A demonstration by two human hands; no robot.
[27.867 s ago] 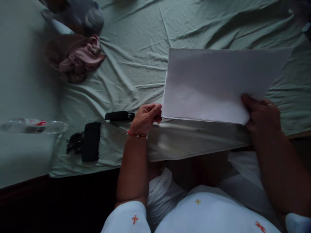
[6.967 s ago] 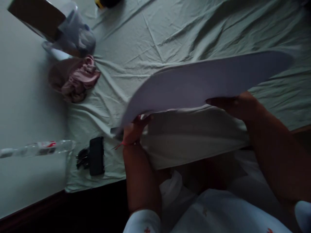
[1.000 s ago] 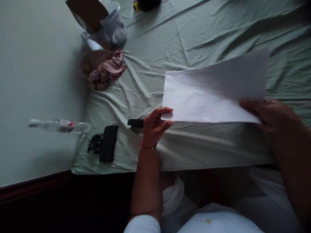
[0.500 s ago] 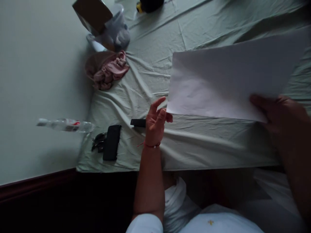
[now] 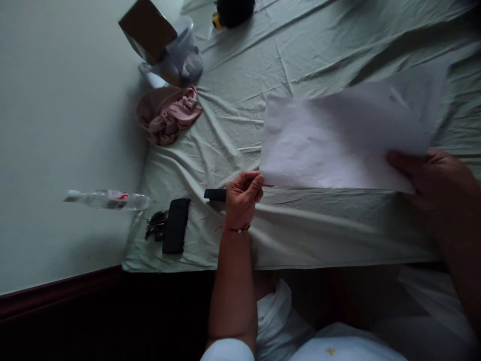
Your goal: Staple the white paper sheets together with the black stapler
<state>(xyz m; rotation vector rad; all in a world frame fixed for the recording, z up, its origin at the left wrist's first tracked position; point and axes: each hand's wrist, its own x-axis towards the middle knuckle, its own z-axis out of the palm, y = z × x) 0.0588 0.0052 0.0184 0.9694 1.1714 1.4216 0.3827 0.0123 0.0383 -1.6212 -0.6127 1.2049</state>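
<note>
A large white sheet of paper (image 5: 319, 140) is stretched between my two hands, above the cloth-covered table. My left hand (image 5: 242, 198) pinches its near left corner between thumb and fingers. At the near right edge, my right hand (image 5: 439, 180) grips the paper with the thumb on top and the fingers underneath, out of sight. The paper bows slightly, and faint marks show at its far right end. Partly behind my left hand lies a small black object (image 5: 215, 194) whose kind I cannot make out.
On the left are a black phone (image 5: 176, 225), a bunch of keys (image 5: 157, 224) and a clear plastic bottle (image 5: 112, 199). Farther back sit a pink cloth (image 5: 173, 115), a plastic tub (image 5: 184, 55), a cardboard box (image 5: 148, 30) and a black object (image 5: 236, 11). Green cloth (image 5: 319, 230) covers the table.
My left hand's fingers have closed from a spread pose onto the paper's corner. The paper has bent and its far right end has tilted, while my right hand keeps its grip.
</note>
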